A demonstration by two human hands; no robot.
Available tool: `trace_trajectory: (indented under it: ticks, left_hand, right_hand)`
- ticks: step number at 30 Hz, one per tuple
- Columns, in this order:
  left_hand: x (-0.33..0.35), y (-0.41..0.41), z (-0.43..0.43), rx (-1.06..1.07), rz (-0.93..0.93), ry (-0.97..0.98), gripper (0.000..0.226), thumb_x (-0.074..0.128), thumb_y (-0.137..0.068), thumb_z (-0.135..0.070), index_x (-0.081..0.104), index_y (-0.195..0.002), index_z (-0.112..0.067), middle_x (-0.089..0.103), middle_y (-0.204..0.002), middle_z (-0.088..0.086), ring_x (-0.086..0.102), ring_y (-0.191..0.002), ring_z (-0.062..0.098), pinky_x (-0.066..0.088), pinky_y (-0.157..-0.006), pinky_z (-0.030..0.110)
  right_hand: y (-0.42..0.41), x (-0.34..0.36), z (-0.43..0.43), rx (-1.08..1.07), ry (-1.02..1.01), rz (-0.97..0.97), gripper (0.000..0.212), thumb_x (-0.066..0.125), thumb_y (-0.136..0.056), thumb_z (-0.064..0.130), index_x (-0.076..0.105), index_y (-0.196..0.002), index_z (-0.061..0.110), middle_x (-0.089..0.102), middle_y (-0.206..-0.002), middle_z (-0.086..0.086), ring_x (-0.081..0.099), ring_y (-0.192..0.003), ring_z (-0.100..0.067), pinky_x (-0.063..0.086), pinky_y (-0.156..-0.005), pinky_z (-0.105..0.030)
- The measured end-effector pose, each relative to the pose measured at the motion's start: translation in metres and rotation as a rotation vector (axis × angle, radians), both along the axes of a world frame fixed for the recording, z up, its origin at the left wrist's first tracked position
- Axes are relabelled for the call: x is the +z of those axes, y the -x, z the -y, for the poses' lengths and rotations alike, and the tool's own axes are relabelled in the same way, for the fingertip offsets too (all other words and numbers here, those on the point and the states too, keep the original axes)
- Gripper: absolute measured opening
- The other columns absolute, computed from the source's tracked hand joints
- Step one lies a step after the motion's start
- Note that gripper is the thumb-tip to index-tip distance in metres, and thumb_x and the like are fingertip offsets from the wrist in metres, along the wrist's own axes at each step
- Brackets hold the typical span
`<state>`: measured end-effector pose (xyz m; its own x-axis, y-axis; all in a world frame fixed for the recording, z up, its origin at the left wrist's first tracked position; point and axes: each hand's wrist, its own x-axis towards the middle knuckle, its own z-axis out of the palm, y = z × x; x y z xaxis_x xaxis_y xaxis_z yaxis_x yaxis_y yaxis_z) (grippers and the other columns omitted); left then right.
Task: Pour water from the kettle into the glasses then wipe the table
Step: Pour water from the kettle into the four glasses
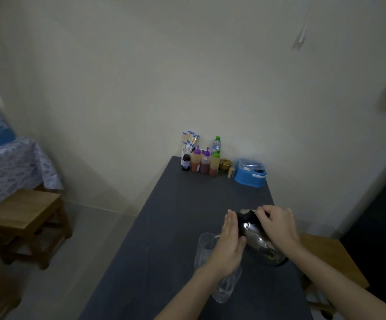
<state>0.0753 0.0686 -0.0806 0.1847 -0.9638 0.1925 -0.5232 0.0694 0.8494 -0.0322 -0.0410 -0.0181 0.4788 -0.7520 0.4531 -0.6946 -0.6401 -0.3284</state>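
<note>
Nearest item: clear glass (224, 289), standing on the dark grey desk (164, 227) close to the front edge, partly hidden behind the left forearm. Second clear glass (204, 248), standing just beyond the first, beside the kettle's spout; water level in either cannot be told.

Left hand (230, 245): lying flat with fingers straight and together, palm pressing against the kettle's side near the spout.

Right hand (277, 225): curling over the black handle at the top of the kettle, fingers closing around it.

Steel kettle (258, 241), black lid and base: tilting toward the far glass, sitting between the two hands at the desk's right side.

Far end of desk, against the wall: three squeeze bottles (204, 162), a dark medicine bottle (186, 163), a cup of chopsticks (190, 140), a green-capped water bottle (216, 144), a blue lidded box (251, 173).

Left of desk: wooden stool (26, 218) standing on the floor.
</note>
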Motion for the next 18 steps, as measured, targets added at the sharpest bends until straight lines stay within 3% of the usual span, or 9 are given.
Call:
trace_trajectory:
  ticks: [3,7,10,18]
  left_hand:
    - [0.006,0.0,0.005,-0.03,0.087,-0.014,0.063,0.03,-0.103,-0.02,-0.013,-0.148,-0.007,-0.02,-0.156,0.004,-0.018,-0.142,0.013,-0.007,-0.114,0.022]
    - [0.012,0.002,0.015,-0.102,0.251,-0.062,0.062,0.029,-0.103,-0.02,-0.011,-0.148,-0.004,-0.017,-0.157,0.008,-0.016,-0.144,0.017,-0.008,-0.113,0.021]
    - [0.015,0.009,0.023,-0.158,0.349,-0.089,0.061,0.028,-0.103,-0.02,-0.01,-0.148,-0.004,-0.016,-0.157,0.008,-0.015,-0.144,0.017,-0.009,-0.113,0.022]
    - [0.003,0.051,0.04,-0.321,0.624,-0.115,0.059,0.028,-0.103,-0.02,-0.004,-0.149,-0.002,-0.011,-0.157,0.012,-0.011,-0.145,0.02,-0.008,-0.114,0.025]
  right_hand:
    - [0.009,-0.007,0.0,-0.046,-0.092,0.123,0.042,0.054,-0.094,0.02,0.057,-0.052,0.017,0.053,-0.046,0.002,0.053,-0.047,-0.009,0.033,-0.05,-0.023]
    - [0.025,-0.018,-0.004,-0.146,-0.181,0.27,0.047,0.054,-0.094,0.019,0.049,-0.047,0.019,0.048,-0.043,0.003,0.048,-0.043,-0.011,0.029,-0.044,-0.025]
    - [0.039,-0.028,-0.009,-0.225,-0.256,0.4,0.049,0.053,-0.094,0.019,0.046,-0.046,0.019,0.045,-0.043,0.002,0.045,-0.044,-0.012,0.028,-0.043,-0.027]
    - [0.093,-0.086,-0.017,-0.359,-0.46,0.751,0.04,0.053,-0.095,0.019,0.063,-0.063,-0.002,0.062,-0.059,-0.017,0.054,-0.056,-0.023,0.035,-0.053,-0.03]
